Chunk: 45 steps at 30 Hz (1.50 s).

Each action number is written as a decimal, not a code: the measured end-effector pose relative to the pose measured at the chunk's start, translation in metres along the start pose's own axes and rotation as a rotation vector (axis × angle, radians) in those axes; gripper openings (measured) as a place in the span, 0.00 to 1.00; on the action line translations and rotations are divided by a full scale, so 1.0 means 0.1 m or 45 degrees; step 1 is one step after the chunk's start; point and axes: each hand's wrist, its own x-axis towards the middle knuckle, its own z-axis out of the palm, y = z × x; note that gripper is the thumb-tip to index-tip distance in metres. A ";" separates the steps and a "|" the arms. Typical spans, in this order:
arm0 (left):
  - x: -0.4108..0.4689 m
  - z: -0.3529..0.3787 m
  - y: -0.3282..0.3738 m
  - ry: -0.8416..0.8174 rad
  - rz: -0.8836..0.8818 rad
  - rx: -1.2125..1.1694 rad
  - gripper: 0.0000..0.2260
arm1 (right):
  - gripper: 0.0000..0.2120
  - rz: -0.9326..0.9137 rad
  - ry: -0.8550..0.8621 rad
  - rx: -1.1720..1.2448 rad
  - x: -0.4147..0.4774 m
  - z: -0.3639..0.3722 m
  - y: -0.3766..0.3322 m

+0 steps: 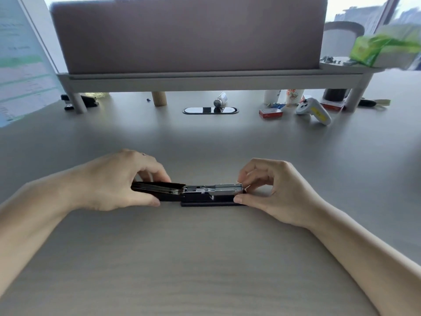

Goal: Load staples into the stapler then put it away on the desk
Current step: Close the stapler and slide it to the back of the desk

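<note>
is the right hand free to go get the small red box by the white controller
Probably not yet: the right hand pinches the open black stapler's metal end. Once it lets go, bare desk lies between it and the small red box.

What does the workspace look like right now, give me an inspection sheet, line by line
Surface: pale wood-grain desk.
Job's things: black stapler opened flat, metal staple channel exposed; red staple box far right.
Clutter: white controller, paper cups, small tube.
Grips: left hand holds the lid end; right hand pinches the channel end.
Cables: nothing seen.
Surroundings: partition panel, monitor at left, windows behind.
</note>
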 end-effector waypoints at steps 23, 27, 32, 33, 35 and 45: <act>0.52 0.32 0.71 0.121 0.216 -0.161 0.08 | 0.23 0.019 0.004 0.020 0.01 0.02 0.00; 0.65 0.45 0.81 0.116 -0.003 -0.373 0.28 | 0.24 0.026 -0.007 0.046 0.01 0.01 -0.01; 0.75 0.64 0.98 0.159 -0.117 -0.156 0.30 | 0.27 0.003 -0.004 0.035 0.01 0.01 -0.01; 0.76 0.66 0.97 0.173 -0.120 -0.137 0.30 | 0.29 -0.001 -0.010 0.030 0.01 0.01 -0.01; 0.77 0.68 0.95 0.208 -0.117 -0.129 0.31 | 0.33 -0.002 -0.035 0.026 0.01 0.00 -0.01; 0.81 0.76 0.90 0.281 -0.053 -0.124 0.30 | 0.35 -0.032 -0.044 -0.017 0.03 0.00 0.07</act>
